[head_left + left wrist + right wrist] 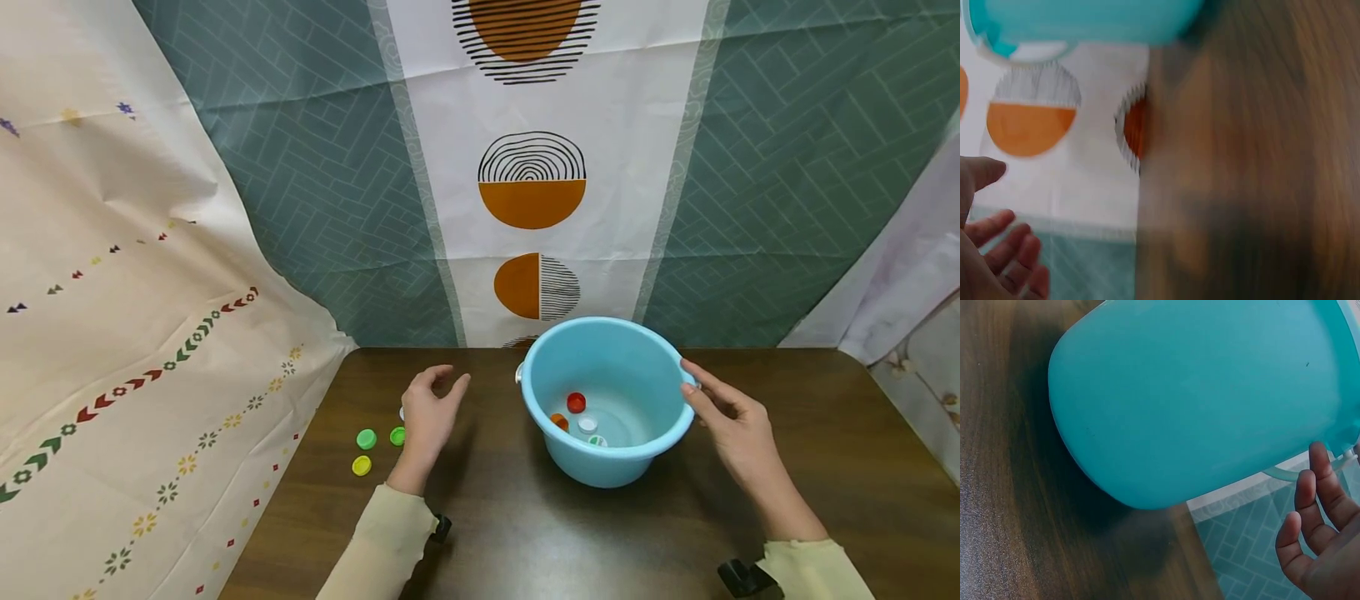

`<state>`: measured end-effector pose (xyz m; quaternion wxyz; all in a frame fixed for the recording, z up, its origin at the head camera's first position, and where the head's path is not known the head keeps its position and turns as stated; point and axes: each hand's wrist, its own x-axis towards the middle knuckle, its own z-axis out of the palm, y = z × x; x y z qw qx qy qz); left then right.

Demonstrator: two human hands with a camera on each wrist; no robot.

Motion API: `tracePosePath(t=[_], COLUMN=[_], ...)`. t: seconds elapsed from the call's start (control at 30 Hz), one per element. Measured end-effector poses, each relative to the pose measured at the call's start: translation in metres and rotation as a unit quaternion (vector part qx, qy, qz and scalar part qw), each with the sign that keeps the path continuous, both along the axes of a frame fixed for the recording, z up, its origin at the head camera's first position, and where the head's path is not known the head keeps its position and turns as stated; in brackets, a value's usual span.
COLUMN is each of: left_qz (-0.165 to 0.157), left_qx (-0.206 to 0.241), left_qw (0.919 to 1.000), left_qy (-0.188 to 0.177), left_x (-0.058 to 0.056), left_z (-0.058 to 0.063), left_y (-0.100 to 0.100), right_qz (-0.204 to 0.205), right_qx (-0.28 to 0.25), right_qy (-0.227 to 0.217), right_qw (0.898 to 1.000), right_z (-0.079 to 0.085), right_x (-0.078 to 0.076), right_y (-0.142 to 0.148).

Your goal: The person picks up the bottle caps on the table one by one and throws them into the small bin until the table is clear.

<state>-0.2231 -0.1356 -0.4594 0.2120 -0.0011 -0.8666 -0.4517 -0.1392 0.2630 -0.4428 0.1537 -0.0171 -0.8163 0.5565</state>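
A light blue bucket (609,462) stands on the table, right of centre. My right hand (731,417) holds its right rim, thumb and index finger at the edge; the right wrist view shows other fingers (1329,494) by the outer wall near the handle. Inside lie a red bottle cap (576,402), an orange cap (559,422), a white cap (587,425) and a white-and-green cap (597,440). Left of the bucket, my left hand (431,417) hovers with thumb and fingers apart and nothing between them. In the left wrist view its fingers (1016,250) are loosely bent.
Left of my left hand lie a green cap (366,439), another green cap (397,436) and a yellow cap (362,465). A white piece (402,412) is mostly hidden behind that hand. The brown wooden table (555,542) ends at a patterned cloth (480,233) hanging behind.
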Motion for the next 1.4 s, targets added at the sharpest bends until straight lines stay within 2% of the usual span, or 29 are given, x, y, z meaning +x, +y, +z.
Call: tracePosePath(t=[0.1,0.2,0.3,0.47,0.63,0.83,1.4], left_qz=[0.036,0.073,0.100,0.118,0.124,0.115,0.112], left_qx=[-0.063,-0.130,-0.170,-0.205,-0.212,-0.209,-0.217], left_qw=[0.9965,0.9856,0.9745,0.9605,0.9548,0.9516,0.9500], left_qy=[-0.043,-0.080,-0.107,-0.147,-0.167,-0.194,-0.194], left_x=[-0.001,0.000,0.000,-0.002,-0.005,-0.007,-0.013], left_z=[-0.007,-0.012,-0.017,-0.029,-0.037,-0.044,-0.052], left_y=[-0.018,-0.033,-0.044,-0.057,-0.065,-0.070,-0.076], right_qz=[0.001,0.001,0.002,0.004,0.003,0.005,0.009], right_qx=[0.001,0.002,0.003,0.005,0.007,0.010,0.001], right_qy=[0.003,0.004,0.002,-0.002,-0.005,-0.010,-0.004], right_qw=[1.000,1.000,1.000,1.000,1.000,1.000,1.000], right_z=[0.001,0.001,0.001,0.002,0.000,-0.001,0.002], right_x=[-0.001,-0.002,-0.002,-0.002,-0.002,-0.001,-0.001], right_y=[0.000,0.000,0.000,0.000,0.000,0.000,0.001])
